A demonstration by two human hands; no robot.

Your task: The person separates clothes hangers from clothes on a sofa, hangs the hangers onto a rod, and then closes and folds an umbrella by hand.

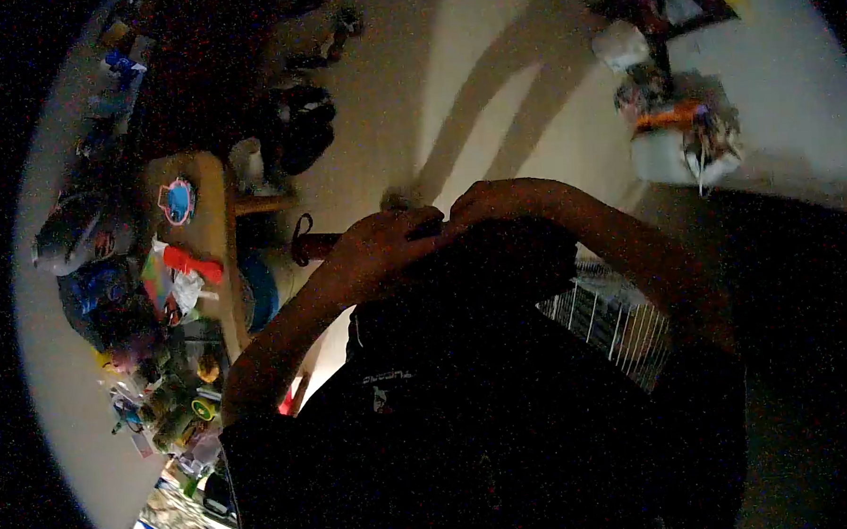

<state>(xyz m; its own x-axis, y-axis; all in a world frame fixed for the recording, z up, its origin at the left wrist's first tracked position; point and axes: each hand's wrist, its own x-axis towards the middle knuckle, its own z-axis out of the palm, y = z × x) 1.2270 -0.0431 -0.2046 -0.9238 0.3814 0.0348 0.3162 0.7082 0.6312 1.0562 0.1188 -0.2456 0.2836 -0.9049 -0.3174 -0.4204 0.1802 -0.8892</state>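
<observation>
In dim light, my left hand and my right hand are close together in front of my dark shirt. Both have curled fingers. Beyond the wrist side of my left hand, a dark reddish rod-like piece with a thin loop sticks out; its link to the hand is unclear. Dark material lies below my right hand, and I cannot tell whether it is cloth of the shirt or a separate object. What the fingers hold is hidden in shadow.
At left, a wooden table bears a blue-and-pink item, a red item and clutter. A blue round container is beside it. A white wire rack is at right. Bags and a white bin stand at upper right.
</observation>
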